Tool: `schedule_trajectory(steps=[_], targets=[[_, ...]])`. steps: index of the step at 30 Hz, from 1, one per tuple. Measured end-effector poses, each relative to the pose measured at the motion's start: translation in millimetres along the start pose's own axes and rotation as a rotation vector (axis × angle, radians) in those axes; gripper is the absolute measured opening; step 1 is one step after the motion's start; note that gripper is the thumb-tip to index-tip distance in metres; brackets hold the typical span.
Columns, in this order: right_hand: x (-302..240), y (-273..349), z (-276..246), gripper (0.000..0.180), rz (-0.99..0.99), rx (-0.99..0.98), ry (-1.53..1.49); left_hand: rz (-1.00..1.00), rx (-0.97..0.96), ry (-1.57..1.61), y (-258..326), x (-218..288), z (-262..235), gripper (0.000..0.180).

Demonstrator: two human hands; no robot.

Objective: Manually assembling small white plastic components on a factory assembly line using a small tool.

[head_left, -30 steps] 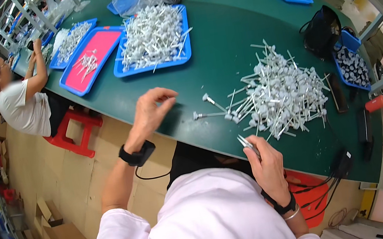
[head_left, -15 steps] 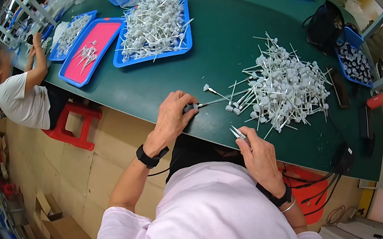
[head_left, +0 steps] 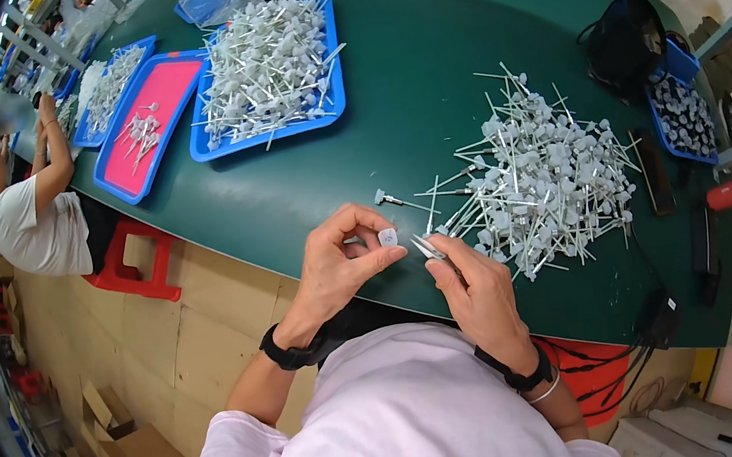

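My left hand (head_left: 344, 259) is pinched on a small part with a pale, squarish head (head_left: 388, 237), held just above the front edge of the table. The rest of that part is hidden by my fingers. In my right hand (head_left: 482, 294) is a pair of metal tweezers (head_left: 428, 248), their tips close beside the pale head; whether they touch it I cannot tell. Right of my hands spreads a loose pile of similar parts (head_left: 551, 178), pale heads on thin whitish stems. One single part (head_left: 388, 198) lies apart, left of the pile.
On the green table (head_left: 415, 56), a blue tray (head_left: 273, 137) heaped with such parts stands beside a pink-lined tray (head_left: 115, 166) holding several. A black bag (head_left: 621, 45), a dark phone-like slab (head_left: 653, 171) and cables (head_left: 602, 363) are at right. A co-worker (head_left: 36, 221) sits at far left.
My left hand has pulled back from a dark piece with a long thin rod and now holds a pale-headed part. My right hand has brought the tweezers left and up to it.
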State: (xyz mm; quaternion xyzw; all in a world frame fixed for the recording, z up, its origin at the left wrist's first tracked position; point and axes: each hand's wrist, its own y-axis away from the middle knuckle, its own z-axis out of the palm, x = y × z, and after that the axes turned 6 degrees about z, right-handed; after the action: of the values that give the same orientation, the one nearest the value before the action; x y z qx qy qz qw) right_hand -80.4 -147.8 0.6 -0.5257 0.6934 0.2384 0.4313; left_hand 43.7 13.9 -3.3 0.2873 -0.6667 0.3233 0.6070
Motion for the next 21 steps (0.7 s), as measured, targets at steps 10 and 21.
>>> schedule_trajectory(steps=[10,21], targets=[[-8.4,-15.1,-9.8,0.019,-0.135,0.031,0.269,-0.057,-0.064,0.101,-10.9,-6.9,11.9,0.02],[-11.7,-16.1,-7.8,0.019,-0.111,0.014,0.305,-0.042,-0.082,0.045,-6.5,-5.0,6.8,0.024]])
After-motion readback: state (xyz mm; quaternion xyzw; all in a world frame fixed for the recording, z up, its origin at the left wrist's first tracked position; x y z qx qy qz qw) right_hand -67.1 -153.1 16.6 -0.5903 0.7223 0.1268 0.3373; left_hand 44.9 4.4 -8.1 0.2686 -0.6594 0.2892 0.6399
